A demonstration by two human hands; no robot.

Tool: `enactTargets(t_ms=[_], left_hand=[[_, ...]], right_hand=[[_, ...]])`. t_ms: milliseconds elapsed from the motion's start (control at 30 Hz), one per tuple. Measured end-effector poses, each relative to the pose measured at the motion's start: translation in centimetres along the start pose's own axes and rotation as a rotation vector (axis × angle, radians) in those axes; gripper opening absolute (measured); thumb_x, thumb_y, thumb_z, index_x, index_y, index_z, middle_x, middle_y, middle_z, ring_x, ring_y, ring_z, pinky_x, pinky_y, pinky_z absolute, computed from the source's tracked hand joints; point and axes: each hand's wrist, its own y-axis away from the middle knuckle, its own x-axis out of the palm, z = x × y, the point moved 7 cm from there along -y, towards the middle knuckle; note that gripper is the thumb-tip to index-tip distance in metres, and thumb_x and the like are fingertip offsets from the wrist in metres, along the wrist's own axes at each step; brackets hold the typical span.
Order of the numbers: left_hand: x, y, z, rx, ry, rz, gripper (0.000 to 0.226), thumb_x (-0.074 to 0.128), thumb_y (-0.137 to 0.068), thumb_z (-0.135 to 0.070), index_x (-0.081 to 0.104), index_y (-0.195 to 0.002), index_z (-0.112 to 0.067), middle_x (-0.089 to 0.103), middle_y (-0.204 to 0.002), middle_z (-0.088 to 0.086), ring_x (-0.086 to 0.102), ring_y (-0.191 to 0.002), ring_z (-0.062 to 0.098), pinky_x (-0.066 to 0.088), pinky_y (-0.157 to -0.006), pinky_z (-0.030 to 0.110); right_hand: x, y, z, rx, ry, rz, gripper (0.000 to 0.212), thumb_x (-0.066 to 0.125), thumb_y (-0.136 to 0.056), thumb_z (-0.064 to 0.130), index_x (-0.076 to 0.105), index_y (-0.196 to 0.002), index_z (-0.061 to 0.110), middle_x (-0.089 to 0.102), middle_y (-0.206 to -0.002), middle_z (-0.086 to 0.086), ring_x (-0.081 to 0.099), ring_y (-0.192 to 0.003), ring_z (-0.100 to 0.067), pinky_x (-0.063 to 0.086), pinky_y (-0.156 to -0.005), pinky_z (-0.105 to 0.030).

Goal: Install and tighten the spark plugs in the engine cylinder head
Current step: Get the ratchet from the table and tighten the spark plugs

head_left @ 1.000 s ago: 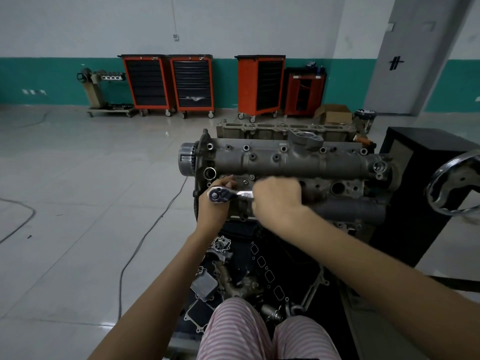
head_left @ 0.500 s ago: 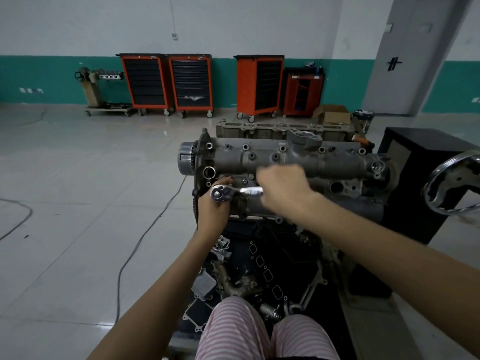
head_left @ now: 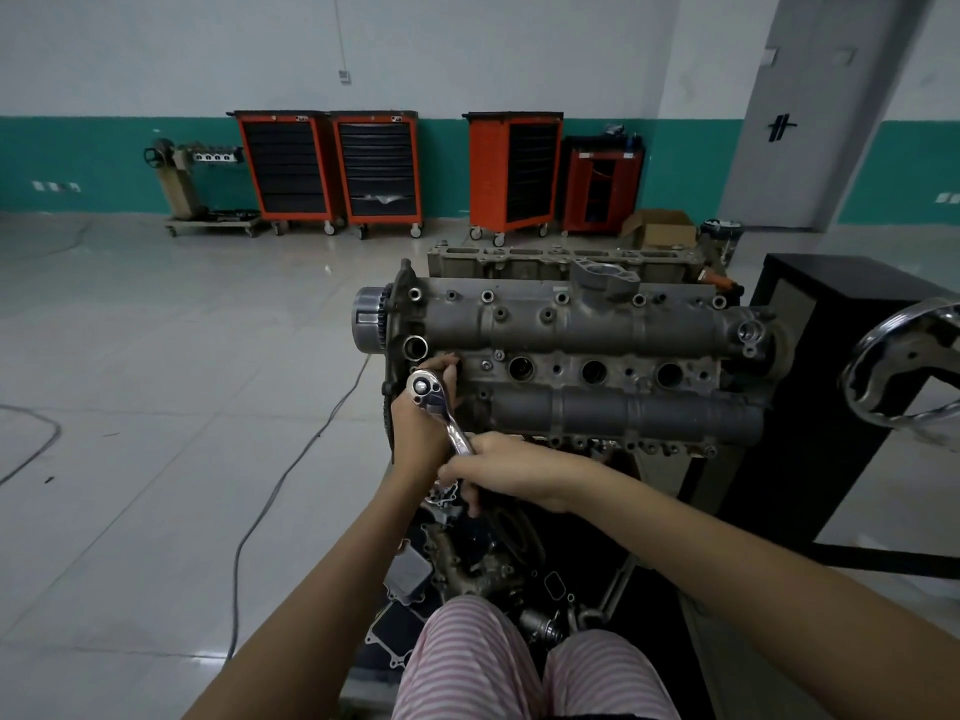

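Floor cable: grey lead runs across the tiled floor at left, toward the engine.
Spare head on trolley: stands against the far wall, left of the tool carts.
Tool carts: 3 orange-and-black wheeled carts along the green-banded wall, with a lower red cabinet at their right.
Left hand: grip closed around the ratchet just under its head, at the left end of the cylinder head; fingertips lie over the leftmost plug well.
Ratchet: chrome, head uppermost over the leftmost well, handle slanting down and right into the other hand. Socket and plug beneath it are hidden.
Right hand: grip closed on the lower end of the ratchet handle, below the front edge of the head.
Cylinder head: grey casting on the engine stand, lying crosswise in front of the person.
Plug wells: 3 round bores open to view right of the ratchet; contents too dark to tell.
Stand wheel: polished handwheel at far right, before a black cabinet.
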Motion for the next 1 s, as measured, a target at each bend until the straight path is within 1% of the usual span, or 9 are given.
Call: enactTargets(t_ms=[133,233,300,467,567,667,733,867,1000], left_hand=[[-0.1,0.5,-0.7,0.068,-0.054,-0.007,0.03,0.058,-0.088,-0.001,0.064,-0.093,-0.03,0.066,-0.094,-0.018,0.059,-0.088,-0.009,0.044,-0.076,0.007],[0.0,0.4,-0.7,0.092,-0.176,0.017,0.031,0.056,-0.086,0.0,0.065,-0.102,-0.025,0.065,-0.092,-0.012,0.061,-0.088,0.004,0.046,-0.075,0.013],[-0.2,0.2,-0.8,0.134,-0.258,0.005,0.019,0.053,-0.092,-0.009,0.067,-0.104,-0.015,0.064,-0.084,-0.009,0.063,-0.084,0.013,0.045,-0.069,0.019],[-0.1,0.4,-1.3,0.121,-0.209,0.021,0.031,0.055,-0.083,0.008,0.067,-0.101,-0.015,0.066,-0.093,-0.004,0.062,-0.089,0.015,0.042,-0.074,0.008],[-0.3,0.4,-1.6,0.07,-0.065,0.032,0.031,0.052,-0.08,0.012,0.061,-0.097,-0.012,0.063,-0.103,0.007,0.059,-0.104,0.027,0.044,-0.093,0.027],[-0.3,0.5,-2.5,0.125,-0.051,0.038,0.022,0.049,-0.081,-0.004,0.06,-0.1,-0.007,0.06,-0.103,0.011,0.057,-0.104,0.03,0.043,-0.096,0.039],[-0.3,0.4,-2.3,0.152,-0.15,0.028,0.016,0.055,-0.088,-0.002,0.064,-0.1,-0.007,0.063,-0.1,0.004,0.06,-0.101,0.025,0.045,-0.092,0.034],[-0.2,0.3,-1.8,0.16,-0.223,0.047,0.036,0.056,-0.079,0.012,0.067,-0.104,-0.012,0.066,-0.096,-0.005,0.061,-0.092,0.007,0.047,-0.08,0.017],[-0.4,0.1,-1.5,0.13,-0.265,0.036,0.029,0.052,-0.076,0.014,0.066,-0.097,0.0,0.067,-0.08,0.004,0.056,-0.07,0.001,0.039,-0.061,0.006]], right_hand=[[-5.2,1.0,2.4,0.001,0.817,-0.358,0.012,0.05,-0.086,0.016,0.052,-0.077,0.009,0.063,-0.083,-0.01,0.064,-0.083,-0.028,0.042,-0.062,-0.025],[-9.0,3.5,7.5,-0.162,1.361,-0.813,0.026,0.059,-0.081,0.02,0.055,-0.105,0.013,0.065,-0.099,-0.006,0.059,-0.096,-0.027,0.039,-0.079,-0.033],[-8.8,4.4,9.9,-0.309,1.546,-1.007,0.03,0.065,-0.076,0.02,0.055,-0.103,0.016,0.063,-0.097,-0.002,0.055,-0.097,-0.023,0.035,-0.091,-0.036],[-5.1,1.3,7.6,-0.12,1.302,-0.678,0.025,0.051,-0.087,0.015,0.052,-0.112,0.012,0.059,-0.114,-0.006,0.054,-0.107,-0.027,0.036,-0.083,-0.033],[-2.9,-0.5,3.6,-0.002,0.547,-0.359,0.007,0.053,-0.086,0.018,0.048,-0.086,0.013,0.057,-0.087,-0.006,0.057,-0.082,-0.026,0.04,-0.063,-0.03],[-0.8,-1.3,1.9,0.004,-0.081,-0.076,0.015,0.051,-0.089,0.015,0.042,-0.077,0.013,0.045,-0.068,-0.005,0.045,-0.055,-0.015,0.036,-0.052,-0.027],[-1.9,-1.2,2.4,-0.029,0.125,-0.143,0.016,0.049,-0.089,0.015,0.044,-0.074,0.012,0.046,-0.067,-0.007,0.047,-0.055,-0.018,0.036,-0.051,-0.028],[-5.6,0.8,7.3,-0.164,1.238,-0.659,0.016,0.051,-0.088,0.015,0.059,-0.102,0.014,0.064,-0.104,-0.005,0.062,-0.096,-0.025,0.038,-0.064,-0.027],[-5.6,0.8,9.3,-0.269,1.41,-0.732,0.017,0.054,-0.087,0.013,0.058,-0.104,0.016,0.065,-0.106,-0.001,0.062,-0.097,-0.022,0.035,-0.063,-0.027]])
